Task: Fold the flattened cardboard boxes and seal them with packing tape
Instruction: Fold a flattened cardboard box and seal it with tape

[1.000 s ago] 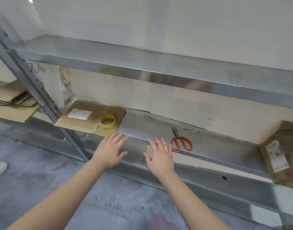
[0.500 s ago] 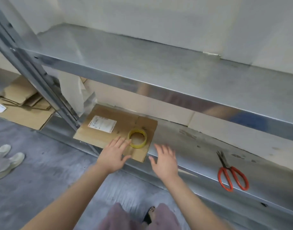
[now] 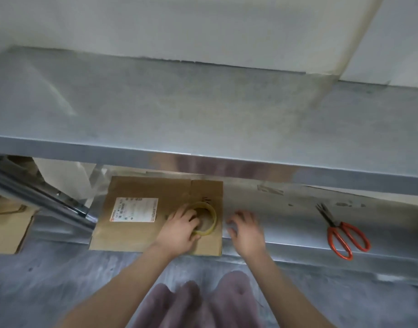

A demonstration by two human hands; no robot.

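Left hand (image 3: 179, 229) gripping tape (image 3: 213, 216) on cardboard (image 3: 123, 235), right hand (image 3: 247, 229) hovering just beside it — loose, empty — scissors (image 3: 345, 235) lying well off to its right.

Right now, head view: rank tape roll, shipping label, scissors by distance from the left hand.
1. Tape roll: held by the left hand, on the cardboard.
2. Shipping label: just left, same cardboard.
3. Scissors: far right on the shelf.

bare forearms (image 3: 123, 280), mauve trousers (image 3: 229, 301)
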